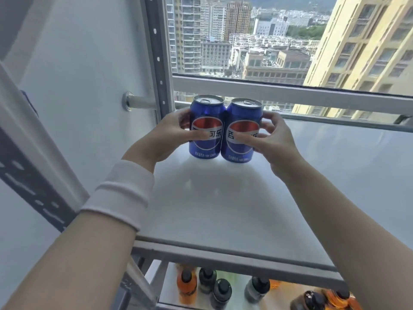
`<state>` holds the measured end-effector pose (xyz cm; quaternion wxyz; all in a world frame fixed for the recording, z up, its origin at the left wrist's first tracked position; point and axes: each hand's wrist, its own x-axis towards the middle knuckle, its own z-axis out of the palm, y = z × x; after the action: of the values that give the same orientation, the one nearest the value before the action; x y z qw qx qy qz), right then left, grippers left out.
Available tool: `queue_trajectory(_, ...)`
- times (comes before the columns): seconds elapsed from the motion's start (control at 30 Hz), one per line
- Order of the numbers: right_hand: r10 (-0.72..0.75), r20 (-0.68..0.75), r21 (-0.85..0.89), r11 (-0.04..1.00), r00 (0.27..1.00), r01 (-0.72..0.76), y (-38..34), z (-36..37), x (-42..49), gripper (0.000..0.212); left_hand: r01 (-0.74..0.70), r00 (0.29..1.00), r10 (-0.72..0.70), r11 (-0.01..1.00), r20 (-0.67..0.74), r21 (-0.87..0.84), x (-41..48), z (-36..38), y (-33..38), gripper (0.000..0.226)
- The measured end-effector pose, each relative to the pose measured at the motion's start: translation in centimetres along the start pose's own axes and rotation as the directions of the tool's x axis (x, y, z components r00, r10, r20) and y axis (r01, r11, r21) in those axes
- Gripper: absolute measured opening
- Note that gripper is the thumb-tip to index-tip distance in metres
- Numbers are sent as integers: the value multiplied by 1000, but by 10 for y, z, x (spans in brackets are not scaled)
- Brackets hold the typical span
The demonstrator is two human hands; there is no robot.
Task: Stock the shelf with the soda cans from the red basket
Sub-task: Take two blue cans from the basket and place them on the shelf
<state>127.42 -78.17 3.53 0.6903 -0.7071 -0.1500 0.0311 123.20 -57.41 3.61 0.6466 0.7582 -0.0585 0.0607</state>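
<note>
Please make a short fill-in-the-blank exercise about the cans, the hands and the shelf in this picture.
1. Each hand holds one ____ soda can.
2. The left can and the right can stand ____ on the shelf.
3. The left hand has a white ____ on its forearm; the right hand has none.
4. Bottles stand on the shelf ____.

Missing words: blue; upright; sleeve; below

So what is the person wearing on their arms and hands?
The left hand and right hand are bare: no gloves, rings or watch show. The left wrist has a white ribbed wristband, soft and stretchy-looking. The right forearm is bare, with no sleeve in view.
</note>
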Motion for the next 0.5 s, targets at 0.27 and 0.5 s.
queue_trajectory(0.27,-5,23,26,1000,1000,4,12,16,34,64,7,1000,-6,1000,10,-18,28,-21,-16,57)
queue_trajectory(0.5,-41,42,19,999,998,40,19,21,44,63,12,1000,-12,1000,27,-15,33,-25,-21,70)
